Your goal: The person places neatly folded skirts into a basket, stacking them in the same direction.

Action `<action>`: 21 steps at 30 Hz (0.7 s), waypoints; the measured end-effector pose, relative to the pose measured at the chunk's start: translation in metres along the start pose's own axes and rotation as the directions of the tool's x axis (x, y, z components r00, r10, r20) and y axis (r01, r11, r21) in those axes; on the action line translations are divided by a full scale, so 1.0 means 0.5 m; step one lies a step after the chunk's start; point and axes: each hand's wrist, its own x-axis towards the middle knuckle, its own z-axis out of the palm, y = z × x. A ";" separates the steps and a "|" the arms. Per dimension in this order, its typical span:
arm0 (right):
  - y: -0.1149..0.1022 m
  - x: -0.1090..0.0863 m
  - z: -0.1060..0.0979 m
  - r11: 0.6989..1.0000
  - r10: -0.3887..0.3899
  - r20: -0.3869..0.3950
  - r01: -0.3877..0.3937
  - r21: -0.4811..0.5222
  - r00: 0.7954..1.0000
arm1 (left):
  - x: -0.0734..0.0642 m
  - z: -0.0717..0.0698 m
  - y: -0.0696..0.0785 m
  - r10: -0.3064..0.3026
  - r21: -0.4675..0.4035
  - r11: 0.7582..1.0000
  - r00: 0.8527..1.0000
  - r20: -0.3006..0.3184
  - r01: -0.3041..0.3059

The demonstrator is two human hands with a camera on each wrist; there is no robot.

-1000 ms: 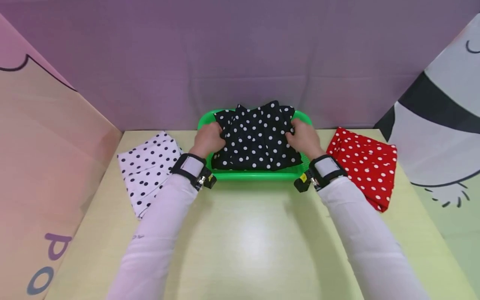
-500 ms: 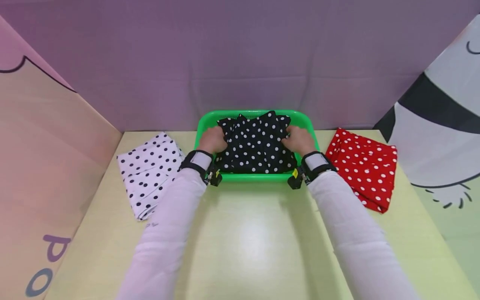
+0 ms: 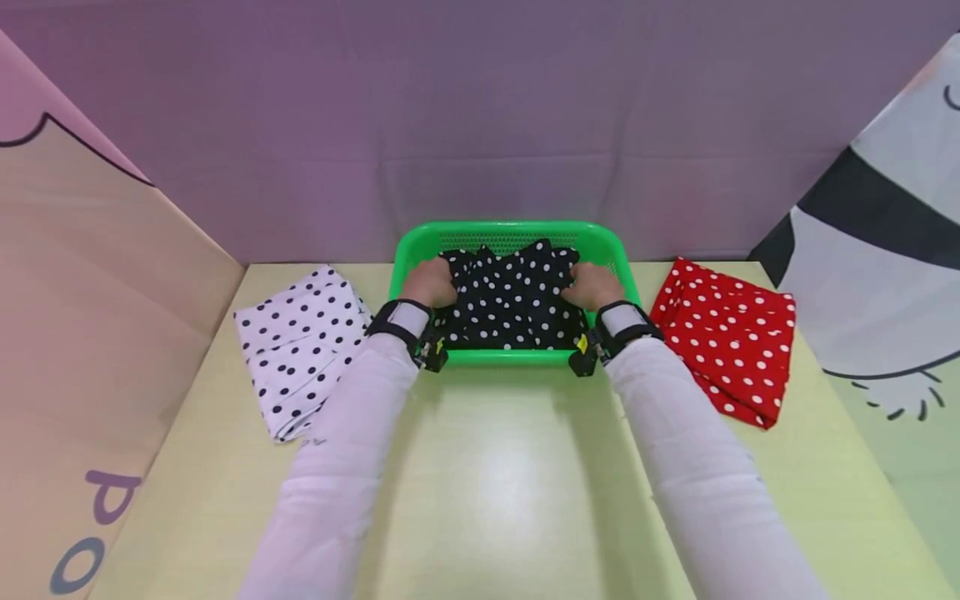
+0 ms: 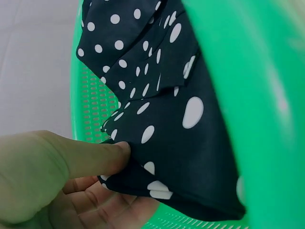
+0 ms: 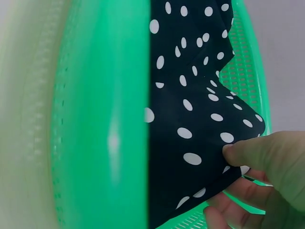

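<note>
A purple sheet [image 3: 480, 108] stands upright across the back, with a printed pink and peach sheet [image 3: 97, 300] along the left side and a printed grey, black and green one [image 3: 885, 292] along the right. Between them spreads the pale wooden bench [image 3: 498, 508], its surface catching a bright patch of light. Two white sleeves [image 3: 330, 483] reach forward over it from the near edge. At the far middle of the bench, near the purple sheet, sits a green plastic basket [image 3: 510, 357] with small holes through its walls. A red cloth with white dots [image 3: 727, 350] lies folded to its right, and a white cloth with black dots [image 3: 300, 342] lies folded to its left, partly under the left sleeve. Inside the basket is a black cloth with white dots [image 3: 513, 300], creased, its top edge uneven; whether it touches the basket's floor cannot be told. The left hand [image 3: 432, 283] pinches its left edge between thumb and fingers, and the right hand [image 3: 594, 287] pinches its right edge likewise. Each wrist wears a black strap [image 3: 392, 327] carrying a small black box [image 3: 432, 357].
</note>
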 end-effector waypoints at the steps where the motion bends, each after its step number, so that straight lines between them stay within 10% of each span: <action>1: -0.001 -0.001 -0.001 1.000 -0.004 0.006 0.004 0.000 1.000 | 0.000 0.000 0.001 -0.001 0.002 1.000 1.000 -0.002 0.001; 21: 0.006 -0.003 0.002 0.981 0.063 0.180 -0.095 0.172 0.982 | -0.006 -0.006 -0.012 0.005 -0.073 0.997 0.991 0.136 0.005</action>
